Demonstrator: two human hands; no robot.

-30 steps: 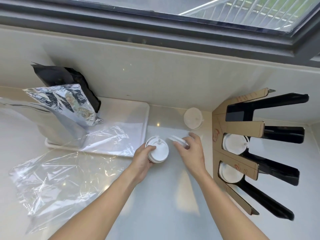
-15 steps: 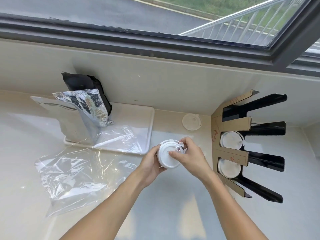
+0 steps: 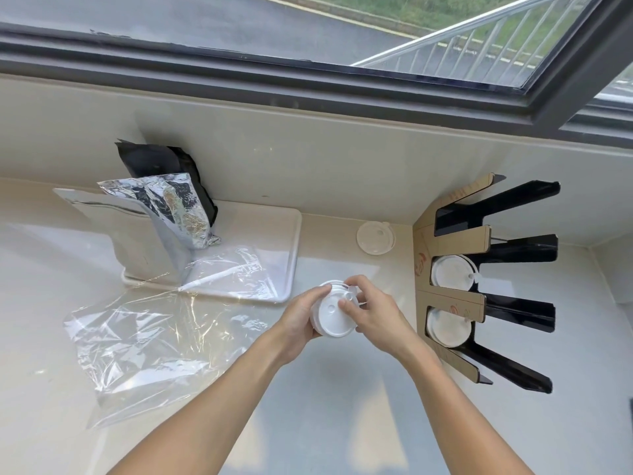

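The work looks like gathering white lids and loading them into the holder (image 3: 452,234) at the right, and it seems about half done. The lid stack (image 3: 334,320) is held up over the worktop (image 3: 325,413), between the tray (image 3: 291,231) and the holder and touching neither. The left hand (image 3: 299,325) cups the stack from the left, its fingers (image 3: 317,293) curled round the side. The right hand (image 3: 378,317) comes in from the other side: its fingers (image 3: 356,281) bend over the far rim while the thumb presses on the top face, so it pinches the top lid. I judge that this lid is being seated on the stack, though the pictures cannot show whether it is fully nested.

Done, as far as can be seen: two slots of the holder carry lids, the upper filled slot (image 3: 448,274) and the lower filled slot (image 3: 445,325). The slot above them shows only dark, with no lid visible in it.

Left to do, by my reading: the stack in hand has yet to go into a slot, and a loose lid (image 3: 375,238) lies flat on the worktop by the wall, just left of the holder, waiting to be picked up.

A plastic bag (image 3: 154,344) lies crumpled and open at the left, partly over the tray's front edge. A foil bag (image 3: 178,204) and a black bag (image 3: 161,162) stand at the tray's back
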